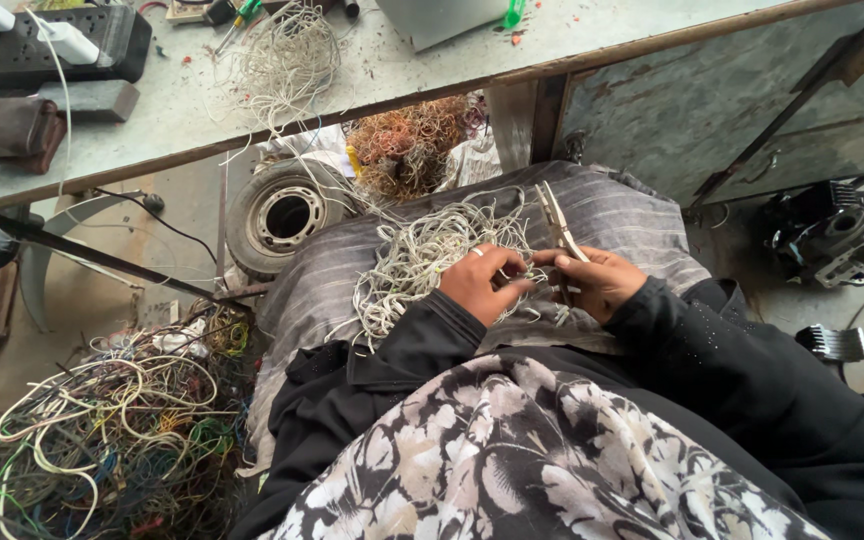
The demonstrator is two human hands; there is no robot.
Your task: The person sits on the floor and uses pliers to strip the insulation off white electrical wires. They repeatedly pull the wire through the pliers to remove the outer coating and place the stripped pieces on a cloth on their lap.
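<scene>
A tangled heap of pale white wire (422,255) lies on the grey striped cloth (612,215) over my lap. My left hand (479,283), with a ring on one finger, pinches a strand at the heap's right side. My right hand (597,282) grips a pair of metal pliers (555,222) whose jaws point up and away from me. The two hands almost touch at the fingertips, over the same strand. My sleeves are black, and a black-and-white flowered cloth hangs across my chest.
A grey workbench (432,60) crosses the top, with another white wire bundle (282,60) and a black power strip (42,45) on it. Copper wire scrap (407,145) and a small tyre (282,215) sit below. Coloured wires (112,440) pile at lower left; engine part (827,235) at right.
</scene>
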